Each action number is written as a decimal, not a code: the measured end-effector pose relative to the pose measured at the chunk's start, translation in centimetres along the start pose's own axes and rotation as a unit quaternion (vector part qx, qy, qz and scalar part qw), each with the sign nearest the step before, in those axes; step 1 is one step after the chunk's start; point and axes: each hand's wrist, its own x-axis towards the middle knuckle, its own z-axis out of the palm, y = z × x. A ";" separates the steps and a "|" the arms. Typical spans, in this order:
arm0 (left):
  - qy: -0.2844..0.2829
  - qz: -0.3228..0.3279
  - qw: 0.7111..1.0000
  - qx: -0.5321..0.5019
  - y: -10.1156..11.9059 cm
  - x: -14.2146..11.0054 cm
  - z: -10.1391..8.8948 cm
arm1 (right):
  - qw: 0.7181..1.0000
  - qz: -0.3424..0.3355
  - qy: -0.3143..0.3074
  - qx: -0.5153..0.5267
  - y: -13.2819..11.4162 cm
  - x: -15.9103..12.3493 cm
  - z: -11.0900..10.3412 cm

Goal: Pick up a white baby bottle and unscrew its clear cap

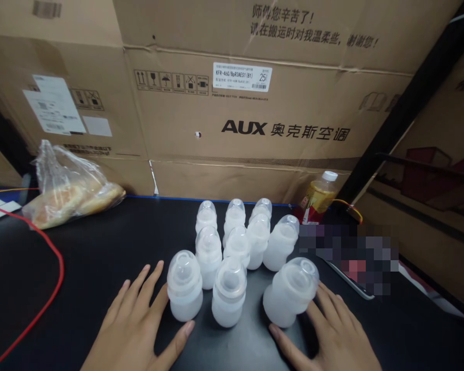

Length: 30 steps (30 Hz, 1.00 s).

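Several small white baby bottles [235,247] with clear caps stand in a cluster on a black table [81,257]. My left hand [139,322] lies flat and open on the table, its fingers beside the front left bottle [184,286]. My right hand [328,330] is also flat and open, its fingers against the base of the front right bottle [290,299], which leans to the left. Another bottle [229,292] stands between the two hands.
Large cardboard boxes [255,103] wall off the back of the table. A clear plastic bag with bread [67,193] lies at the left, a red cable [42,247] curves past it. A yellow drink bottle [317,198] and a phone [351,283] are at the right.
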 end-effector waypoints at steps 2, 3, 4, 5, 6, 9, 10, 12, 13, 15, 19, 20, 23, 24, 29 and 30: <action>0.001 0.000 1.000 0.002 0.0 0.1 -0.1 | 1.000 -0.001 -0.005 0.002 0.1 -0.2 0.2; 0.001 0.000 1.000 0.004 0.0 0.1 -0.1 | 1.000 -0.001 -0.006 0.003 0.2 -0.2 0.3; 0.002 0.001 1.000 0.005 0.0 0.0 -0.1 | 1.000 0.000 -0.006 0.004 0.2 -0.2 0.3; 0.003 0.000 1.000 0.006 0.0 0.0 0.0 | 1.000 -0.001 -0.006 0.006 0.2 -0.2 0.3; 0.004 0.001 1.000 0.006 0.0 0.0 0.0 | 1.000 0.000 -0.005 0.007 0.2 -0.2 0.3; 0.009 0.000 1.000 0.009 0.0 -0.1 0.3 | 1.000 -0.001 0.001 0.002 0.2 -0.2 0.2; 0.011 0.002 1.000 0.011 0.0 -0.1 0.3 | 1.000 -0.001 0.000 0.001 0.2 -0.2 0.3; 0.017 0.010 1.000 0.016 0.0 0.0 0.2 | 1.000 -0.001 -0.001 0.000 0.3 -0.3 0.3; 0.019 0.015 1.000 0.019 0.1 0.0 0.2 | 1.000 -0.002 -0.004 0.000 0.3 -0.3 0.3; 0.027 0.021 0.999 0.026 0.1 0.1 0.0 | 1.000 -0.002 -0.007 -0.001 0.2 -0.4 0.3; 0.022 0.017 0.999 0.027 -0.1 -0.1 0.3 | 1.000 -0.007 -0.010 -0.004 0.2 -0.2 0.3; 0.017 0.012 1.000 0.022 -0.1 -0.3 0.5 | 1.000 -0.009 -0.008 -0.006 0.2 -0.2 0.2; -0.006 -0.015 1.000 0.003 -0.2 -0.7 1.0 | 1.000 -0.010 -0.004 -0.008 0.3 -0.2 0.3; -0.011 -0.023 1.000 -0.003 -0.3 -0.8 1.2 | 1.000 -0.010 -0.003 -0.008 0.3 -0.2 0.3; -0.002 -0.013 1.000 -0.001 -0.3 -0.8 1.1 | 1.000 -0.009 0.001 0.002 0.3 -0.1 0.4; 0.004 -0.007 1.000 0.004 -0.3 -0.7 1.0 | 1.000 -0.008 0.001 0.002 0.3 -0.1 0.4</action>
